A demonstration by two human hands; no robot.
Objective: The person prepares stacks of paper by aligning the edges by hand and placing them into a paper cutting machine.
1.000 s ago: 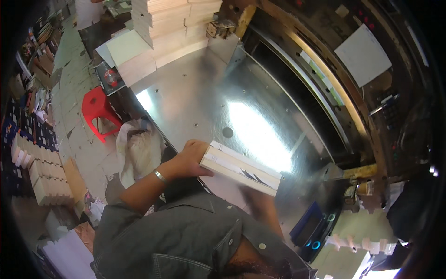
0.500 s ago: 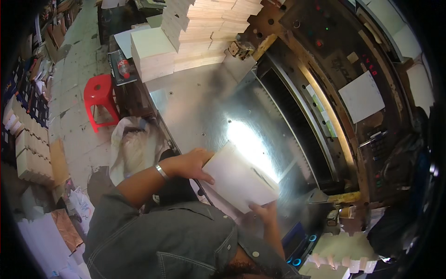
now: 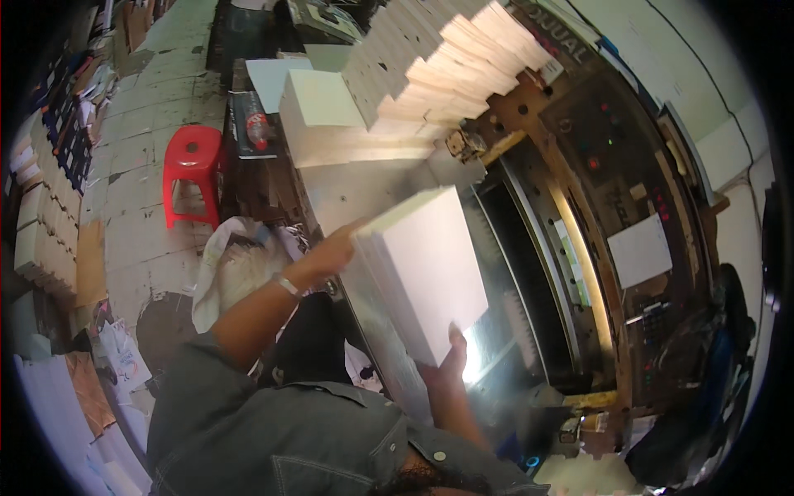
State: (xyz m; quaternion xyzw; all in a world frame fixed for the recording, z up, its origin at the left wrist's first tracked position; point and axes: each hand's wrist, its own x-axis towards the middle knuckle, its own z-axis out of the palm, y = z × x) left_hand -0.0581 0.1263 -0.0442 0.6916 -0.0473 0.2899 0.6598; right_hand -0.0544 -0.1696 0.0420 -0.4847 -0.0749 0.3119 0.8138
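Observation:
A thick white block of stacked paper point(image 3: 434, 273) is held between my two hands, tilted above a shiny metal worktable. My left hand point(image 3: 335, 250) is closed on the block's left side near the far end, its fingers partly hidden behind it. My right hand point(image 3: 447, 362) grips the near end, with the thumb on the top face and the other fingers out of sight below. The metal worktable point(image 3: 341, 188) leads to a machine's long dark slot point(image 3: 523, 277) on the right.
Tall stacks of paper blocks point(image 3: 463, 74) stand at the table's far end, beside a single cream-topped block point(image 3: 324, 99). Left of the table are a red plastic stool point(image 3: 193, 161), a bottle point(image 3: 258, 131) and a whitish sack point(image 3: 240, 269). A dark control panel point(image 3: 637, 178) is at right.
Both hands have raised and turned the paper block, so its long left side now shows. My left hand has moved farther away from me. The whole view has shifted too.

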